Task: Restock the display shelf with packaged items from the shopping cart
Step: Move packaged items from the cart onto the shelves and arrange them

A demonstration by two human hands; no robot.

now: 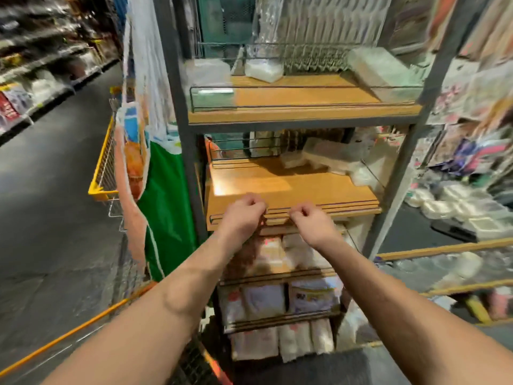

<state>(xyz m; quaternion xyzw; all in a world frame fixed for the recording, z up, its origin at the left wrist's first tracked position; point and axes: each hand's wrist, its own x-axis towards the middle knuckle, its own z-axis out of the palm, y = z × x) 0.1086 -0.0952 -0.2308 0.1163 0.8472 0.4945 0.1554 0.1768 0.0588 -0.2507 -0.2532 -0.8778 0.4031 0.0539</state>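
Note:
A grey metal display shelf (180, 112) with wooden boards stands straight ahead. Its middle board (305, 187) is mostly bare, with clear packs (333, 157) at the back right. My left hand (244, 215) and my right hand (308, 220) are side by side at this board's front edge. Both have curled fingers that pinch the thin wire rail (333, 208) lying along that edge. Lower tiers hold rows of white packaged items (263, 301). The orange rim of a wire shopping cart (83, 327) runs under my left forearm; its contents are hidden.
A yellow wire basket (101, 173) and hanging green and orange bags (163, 207) sit left of the shelf. The top board (305, 113) carries clear packs behind a wire rail. Stacked plastic containers (444, 204) lie on the right. An aisle floor (55, 190) stretches to the left.

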